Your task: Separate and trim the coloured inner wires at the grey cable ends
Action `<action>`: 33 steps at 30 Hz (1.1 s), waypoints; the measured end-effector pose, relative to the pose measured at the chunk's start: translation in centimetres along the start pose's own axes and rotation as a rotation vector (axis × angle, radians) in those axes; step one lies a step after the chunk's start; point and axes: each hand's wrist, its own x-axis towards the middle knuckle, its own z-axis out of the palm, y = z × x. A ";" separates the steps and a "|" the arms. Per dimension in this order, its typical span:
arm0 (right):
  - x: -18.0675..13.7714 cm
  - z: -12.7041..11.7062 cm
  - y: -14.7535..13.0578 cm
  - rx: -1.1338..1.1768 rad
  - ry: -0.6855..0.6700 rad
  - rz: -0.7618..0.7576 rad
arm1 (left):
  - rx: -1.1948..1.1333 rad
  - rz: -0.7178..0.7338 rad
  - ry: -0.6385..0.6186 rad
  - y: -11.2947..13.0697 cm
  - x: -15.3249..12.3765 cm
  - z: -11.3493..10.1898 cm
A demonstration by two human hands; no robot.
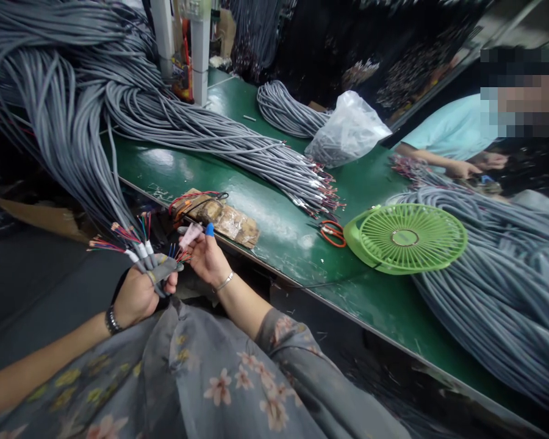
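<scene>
Near the bench edge my left hand (pixel 139 294) is closed around several grey cables (pixel 149 261). White bands sit below their stripped ends, and thin red, blue, green and black wires (pixel 119 235) fan out at the top. A grey covering wraps part of that hand's fingers. My right hand (pixel 208 261) is beside it, palm partly up, with fingers apart. A blue cover is on one fingertip and a pale pinkish wrap on another finger. Loose wire ends (pixel 183 256) lie close to the right fingers; whether they touch is hard to see.
A worn wooden block (pixel 226 221) with wires lies on the green bench (pixel 283 256). Beyond it are a large grey cable bundle (pixel 238 143), orange-handled tool (pixel 333 233), green fan (pixel 405 238) and plastic bag (pixel 348 131). A co-worker (pixel 452 131) handles wires at right, beside more cables (pixel 494 286).
</scene>
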 end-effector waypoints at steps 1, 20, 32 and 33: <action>-0.1 -0.1 0.0 -0.010 -0.003 -0.003 | -0.001 0.006 -0.003 0.0 -0.1 -0.1; 0.7 -0.7 0.7 -0.179 0.007 -0.160 | -0.050 -0.001 0.090 0.6 0.6 0.8; 0.1 -0.7 0.2 -0.149 -0.033 -0.047 | 0.035 0.026 0.003 -0.1 0.7 0.0; -0.2 -0.9 0.1 -0.174 -0.070 -0.013 | 0.047 0.033 0.002 -0.2 0.6 -0.2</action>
